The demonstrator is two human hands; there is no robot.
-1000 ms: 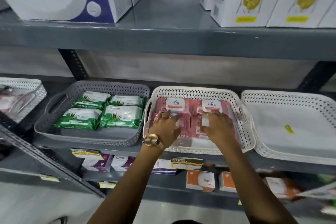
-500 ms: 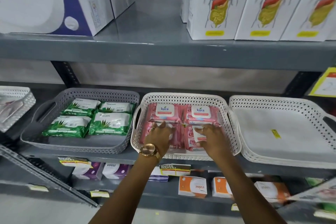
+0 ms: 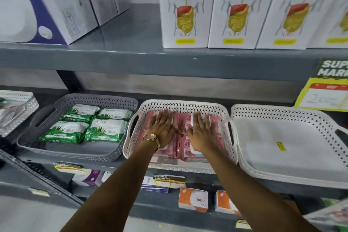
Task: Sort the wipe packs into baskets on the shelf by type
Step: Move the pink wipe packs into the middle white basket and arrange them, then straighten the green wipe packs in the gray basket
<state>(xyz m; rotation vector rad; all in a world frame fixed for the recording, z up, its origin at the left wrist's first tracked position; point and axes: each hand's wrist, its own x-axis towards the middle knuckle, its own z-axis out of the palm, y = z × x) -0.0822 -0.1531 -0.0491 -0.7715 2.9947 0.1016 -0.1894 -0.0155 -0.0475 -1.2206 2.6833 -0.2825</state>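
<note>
Several pink wipe packs (image 3: 181,149) lie in the white middle basket (image 3: 131,149) on the shelf. My left hand (image 3: 162,128), with a gold watch at the wrist, lies flat with fingers spread on the left packs. My right hand (image 3: 202,131) lies flat on the right packs, covering most of the back row. Neither hand grips anything. Several green and white wipe packs (image 3: 86,126) fill the grey basket (image 3: 56,149) to the left. A white basket (image 3: 282,173) on the right holds no packs, only a small yellow sticker.
Another white basket (image 3: 28,107) shows at the far left edge. White boxes (image 3: 235,5) stand on the upper shelf (image 3: 131,58). Orange and purple boxes (image 3: 193,200) and price tags sit on the lower shelf. A yellow price sign (image 3: 323,96) hangs at the right.
Both hands slid from the front pink packs toward the back of the basket and flattened out on top of them. The camera moved closer and tilted up.
</note>
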